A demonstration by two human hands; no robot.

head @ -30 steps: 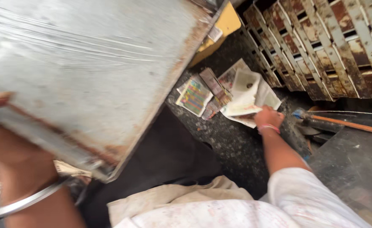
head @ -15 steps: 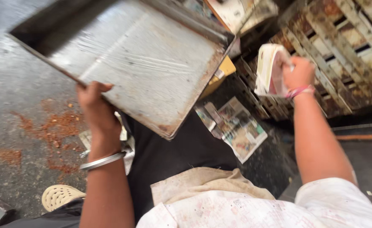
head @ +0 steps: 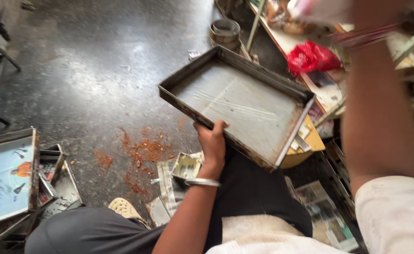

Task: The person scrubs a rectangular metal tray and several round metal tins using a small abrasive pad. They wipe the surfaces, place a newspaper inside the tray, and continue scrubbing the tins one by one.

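Scratched rectangular metal tray (head: 244, 106), rusty rims, is gripped at its 7 o'clock edge by left hand (head: 212, 141). Right hand: top edge at 1 o'clock, blurred, grip can't be told.

Your single head-worn camera is looking steeply down and slightly forward over your own lap, sitting close above the shallow rectangular grey metal tray (head: 244, 106) and taking in the dark speckled stone floor (head: 89, 70) beyond; no second view is sharing the scene.

Tray (head: 244, 101) at centre, over floor (head: 89, 70); stacked trays (head: 9, 178) at 8 o'clock; bag (head: 310, 57) at 1 o'clock.
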